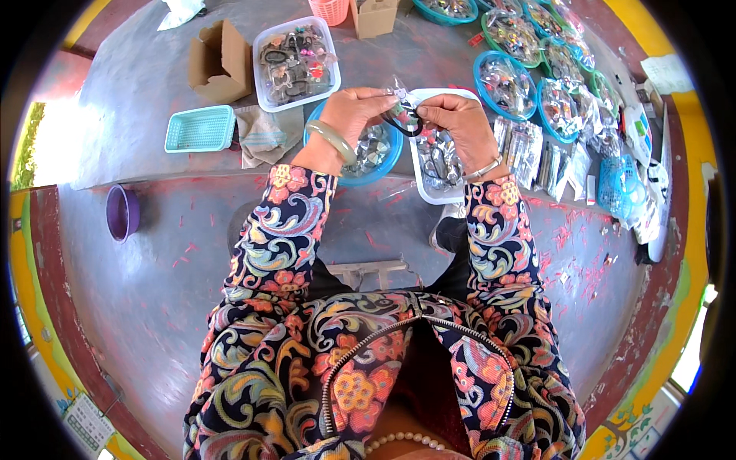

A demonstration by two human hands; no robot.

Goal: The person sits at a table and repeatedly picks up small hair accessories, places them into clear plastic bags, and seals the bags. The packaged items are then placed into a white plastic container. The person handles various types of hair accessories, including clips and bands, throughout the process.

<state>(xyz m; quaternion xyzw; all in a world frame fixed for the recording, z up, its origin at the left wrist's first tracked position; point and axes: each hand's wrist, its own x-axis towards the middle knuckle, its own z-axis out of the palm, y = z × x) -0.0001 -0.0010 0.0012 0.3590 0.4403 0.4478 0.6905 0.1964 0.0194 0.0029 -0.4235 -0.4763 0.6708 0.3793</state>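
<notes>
My left hand (349, 119) is raised over the table's near edge, its fingertips pinching a small clear plastic bag (396, 86). Close beside it, my right hand (464, 126) grips a black hair tie (414, 132) between thumb and fingers; the loop hangs at the bag's lower side. How far it lies inside the bag I cannot tell. Under my left hand stands a blue round basin (395, 157) of small wrapped pieces. A white rectangular tub (423, 188) with dark hair ties and clear wrappers sits below my right hand.
A white tub (259, 73) of hair accessories, an open cardboard box (222, 61), a turquoise basket (199, 130) and a folded cloth (268, 138) stand left. Several basins, including a blue one (477, 77), and packets (521, 146) fill the right. A purple basin (123, 213) is lower left.
</notes>
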